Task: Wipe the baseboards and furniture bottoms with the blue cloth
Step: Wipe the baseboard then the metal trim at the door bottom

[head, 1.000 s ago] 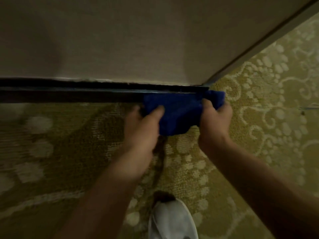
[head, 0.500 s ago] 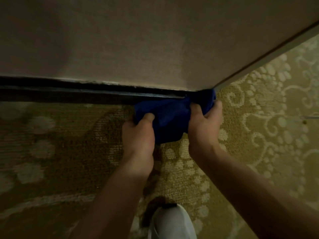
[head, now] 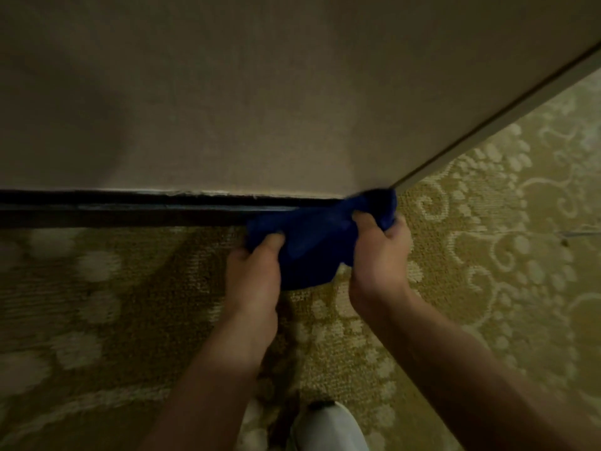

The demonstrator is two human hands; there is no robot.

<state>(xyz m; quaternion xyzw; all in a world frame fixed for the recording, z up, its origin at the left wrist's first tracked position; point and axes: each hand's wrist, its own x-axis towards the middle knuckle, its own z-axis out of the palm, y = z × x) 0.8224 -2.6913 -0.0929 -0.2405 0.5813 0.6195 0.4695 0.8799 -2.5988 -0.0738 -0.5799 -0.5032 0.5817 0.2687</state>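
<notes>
The blue cloth (head: 317,242) is bunched against the right end of the dark baseboard (head: 136,209), right at the outer corner of the beige wall (head: 260,99). My left hand (head: 253,271) grips the cloth's left end, thumb on top. My right hand (head: 380,252) grips its right end, fingers curled round the fabric at the corner. The cloth's lower part hangs between both hands over the carpet. The baseboard's last stretch is hidden under the cloth.
Yellow-green patterned carpet (head: 487,255) covers the floor. The wall's other face runs off up and to the right with a pale baseboard (head: 507,115). My white shoe (head: 325,428) stands on the carpet just below my hands.
The cloth has bunched tighter at the wall corner, and both hands have drawn closer together. The view has tilted so the hands and baseboard sit lower in the frame.
</notes>
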